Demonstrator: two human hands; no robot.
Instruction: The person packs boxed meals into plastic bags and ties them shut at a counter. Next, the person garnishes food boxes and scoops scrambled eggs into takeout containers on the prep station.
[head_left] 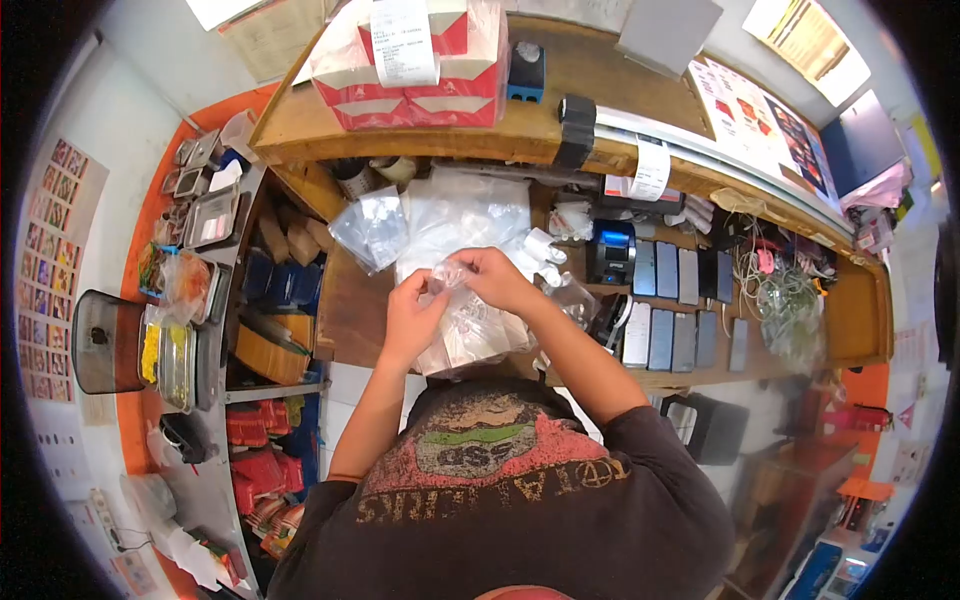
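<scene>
Both hands meet over the wooden counter at the top of a clear plastic bag [470,330]. A pale, boxy thing shows through the film; its kind is hard to make out. My left hand [416,312] pinches the gathered plastic from the left. From the right, my right hand [497,281] has its fingers closed on the same bunched plastic. Behind them lies a stack of flat clear plastic bags [465,205]. Another clear bag [372,228] rests to the left of the stack.
Several phones [661,335] lie in rows on the right, near a small black printer [612,250]. Red and white boxes [420,105] stand on the upper shelf [480,135]. On the left, metal food trays [177,365] line a side counter. Tangled cables [765,235] lie far right.
</scene>
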